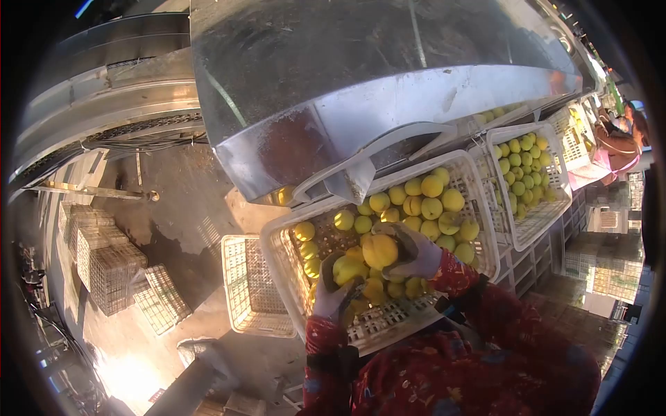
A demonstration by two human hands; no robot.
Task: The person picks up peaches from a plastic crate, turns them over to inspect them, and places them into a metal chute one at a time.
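From my end of the feed, I've got my left hand (330, 295) curled around a yellow-green fruit (349, 270), and my right hand (421, 258) is cupping a yellow fruit (379, 252) right beside it. Both are above the crate (279, 277), with loose fruit (431, 208) below and beyond the grip. Main worry is bruising: the two held ones are so close that bringing my hands together could knock them. The right one sits pretty exposed too, so a loose hold could drop it on the pile. Squeezing too hard might dent either. Lifting carelessly away from me risks clipping the metal housing (388, 97).
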